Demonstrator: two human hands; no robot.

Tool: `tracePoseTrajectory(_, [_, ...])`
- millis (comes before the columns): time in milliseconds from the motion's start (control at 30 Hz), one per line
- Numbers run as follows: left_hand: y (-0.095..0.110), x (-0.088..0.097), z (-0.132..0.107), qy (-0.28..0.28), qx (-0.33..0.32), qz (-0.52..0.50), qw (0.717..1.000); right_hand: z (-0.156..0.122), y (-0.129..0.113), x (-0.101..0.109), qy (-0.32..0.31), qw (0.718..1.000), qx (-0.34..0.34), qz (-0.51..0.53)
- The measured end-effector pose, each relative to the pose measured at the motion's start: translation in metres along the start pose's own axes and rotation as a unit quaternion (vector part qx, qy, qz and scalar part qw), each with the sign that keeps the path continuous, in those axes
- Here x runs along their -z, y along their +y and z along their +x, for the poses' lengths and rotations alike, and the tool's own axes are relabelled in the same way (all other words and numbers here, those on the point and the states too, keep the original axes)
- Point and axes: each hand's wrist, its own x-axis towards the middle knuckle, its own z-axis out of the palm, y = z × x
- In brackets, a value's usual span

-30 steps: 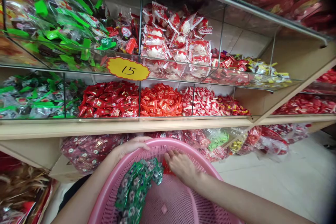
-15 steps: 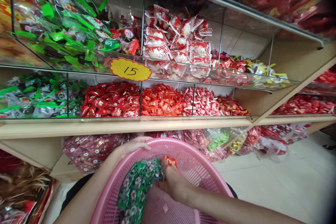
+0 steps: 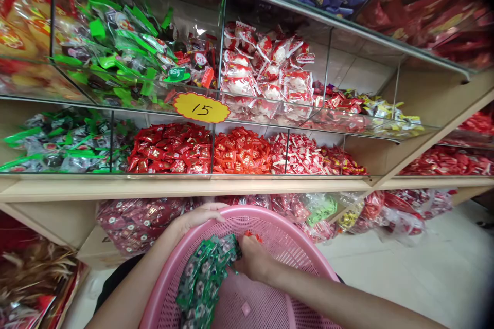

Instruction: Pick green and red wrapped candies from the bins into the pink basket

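A pink mesh basket sits low in front of me. My left hand grips its far rim, fingers curled over the edge. Inside the basket lies a heap of green wrapped candies. My right hand is down in the basket beside that heap, fingers closed around a small red wrapped candy that peeks out above the knuckles.
Glass-fronted shelf bins hold red candies, orange-red candies, white-and-red packs and green packs. A yellow tag reading 15 hangs on the glass. Bagged sweets lie under the shelf. Tiled floor is at the right.
My right hand has drawn back toward the green heap and sunk lower, closing over the red candy. The view has shifted slightly left and up.
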Motion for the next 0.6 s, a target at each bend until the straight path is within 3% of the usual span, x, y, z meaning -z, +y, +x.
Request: tracePoseTrajectory(600, [-0.001,0.002,0.004,-0.001,-0.006,0.012,1.0,0.003,-0.014,-0.011,0.014,0.998,0.003,0.06])
